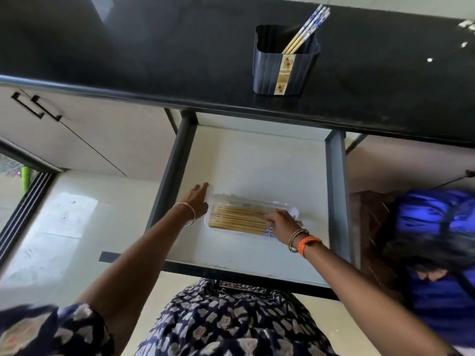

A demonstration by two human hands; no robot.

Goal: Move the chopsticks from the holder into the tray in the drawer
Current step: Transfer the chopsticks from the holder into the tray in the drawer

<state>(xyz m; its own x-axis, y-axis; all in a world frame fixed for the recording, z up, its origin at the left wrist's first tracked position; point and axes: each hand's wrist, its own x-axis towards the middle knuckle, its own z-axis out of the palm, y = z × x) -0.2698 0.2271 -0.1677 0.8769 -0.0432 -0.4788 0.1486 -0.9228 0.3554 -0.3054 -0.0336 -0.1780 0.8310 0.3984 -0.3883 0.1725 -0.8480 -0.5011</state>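
I count one open drawer (336, 191) under the black countertop (128, 47), and one clear plastic tray (213, 201) lying in it. The chopsticks in the tray (236, 219) lie side by side in a row; I make out roughly nine or ten, but my right hand (280, 222) covers their patterned ends, so the exact number escapes me. One dark holder (285, 65) stands on the countertop, with about four blue-patterned chopsticks (305, 28) leaning in it. Two hands are in view, the other being my left hand (198, 199). I see two black cabinet handles (36, 106) at upper left.
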